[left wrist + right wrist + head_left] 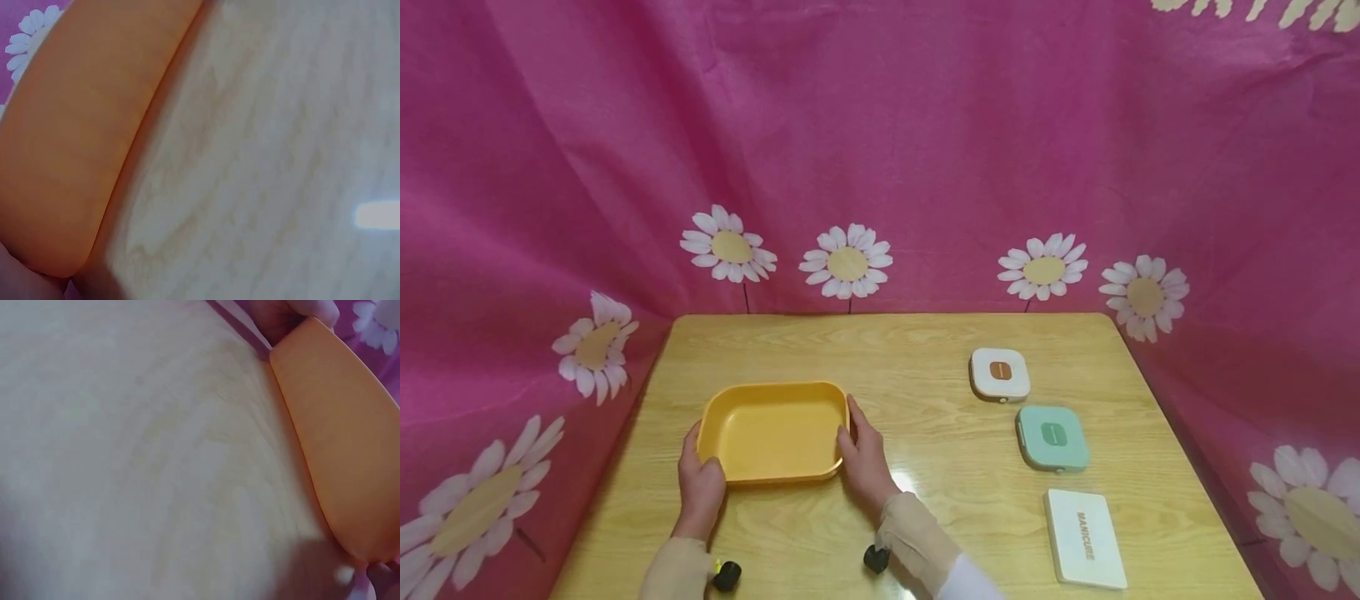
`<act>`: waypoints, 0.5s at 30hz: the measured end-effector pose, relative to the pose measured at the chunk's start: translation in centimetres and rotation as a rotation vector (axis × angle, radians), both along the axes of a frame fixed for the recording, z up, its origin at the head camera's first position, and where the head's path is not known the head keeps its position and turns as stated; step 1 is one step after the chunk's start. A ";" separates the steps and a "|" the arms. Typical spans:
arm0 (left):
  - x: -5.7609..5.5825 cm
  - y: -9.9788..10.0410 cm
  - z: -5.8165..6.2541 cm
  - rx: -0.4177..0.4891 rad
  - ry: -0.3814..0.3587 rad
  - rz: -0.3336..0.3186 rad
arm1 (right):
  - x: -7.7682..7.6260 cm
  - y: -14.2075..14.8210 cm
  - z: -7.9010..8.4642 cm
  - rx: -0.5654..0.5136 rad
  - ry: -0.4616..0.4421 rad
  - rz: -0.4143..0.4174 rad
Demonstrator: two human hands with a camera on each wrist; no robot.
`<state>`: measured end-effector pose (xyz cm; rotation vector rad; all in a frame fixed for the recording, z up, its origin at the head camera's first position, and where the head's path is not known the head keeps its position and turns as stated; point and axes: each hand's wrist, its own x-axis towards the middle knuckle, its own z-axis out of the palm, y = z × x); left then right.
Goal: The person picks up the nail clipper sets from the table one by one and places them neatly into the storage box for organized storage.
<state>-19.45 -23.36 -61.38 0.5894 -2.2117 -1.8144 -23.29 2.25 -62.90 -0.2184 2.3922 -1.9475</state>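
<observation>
A yellow rectangular tray (pixel 778 433) with rounded corners and raised walls is on the left half of the table, with nothing inside it. My left hand (pixel 702 487) grips its left end, thumb at the near left corner. At the opposite end, my right hand (pixel 867 458) holds the right wall, with the thumb over the rim. The outer wall of the tray (pixel 81 125) fills the left of the left wrist view. In the right wrist view, the tray wall (pixel 344 437) has a hand at each end. Fingers behind the walls are partly hidden.
On the right of the wooden table (pixel 925 358) are a white square case (pixel 1011 372) with a brown label, a mint-green case (pixel 1053 438) and a flat white box (pixel 1086 537) marked MANICURE. Pink flowered cloth (pixel 925 167) surrounds the table's back and sides.
</observation>
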 end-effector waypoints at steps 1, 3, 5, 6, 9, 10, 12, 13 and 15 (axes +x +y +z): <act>-0.3 0.1 0.1 0.007 -0.001 -0.014 | -0.3 0.2 0.0 -0.003 0.003 -0.002; -0.9 0.3 0.2 0.012 -0.008 -0.043 | -0.9 0.5 0.0 -0.014 0.008 -0.008; -1.4 0.5 0.2 0.009 -0.012 -0.063 | -1.3 0.8 0.1 -0.012 0.017 -0.014; -1.6 0.6 0.2 0.009 -0.014 -0.067 | -1.5 1.0 0.0 -0.007 0.018 -0.017; -2.2 1.0 0.1 0.006 -0.013 -0.076 | -1.9 1.4 0.0 0.002 0.013 -0.021; -2.3 1.1 0.0 0.008 -0.011 -0.077 | -1.9 1.5 0.0 0.003 0.008 -0.021; -2.6 1.3 0.0 0.008 -0.010 -0.079 | -2.1 1.7 0.1 -0.001 0.002 -0.022; -2.7 1.4 0.1 0.010 -0.008 -0.083 | -2.2 1.8 0.1 -0.005 0.001 -0.023; -3.0 1.6 0.1 0.011 -0.011 -0.089 | -2.3 2.0 0.3 -0.011 -0.001 -0.027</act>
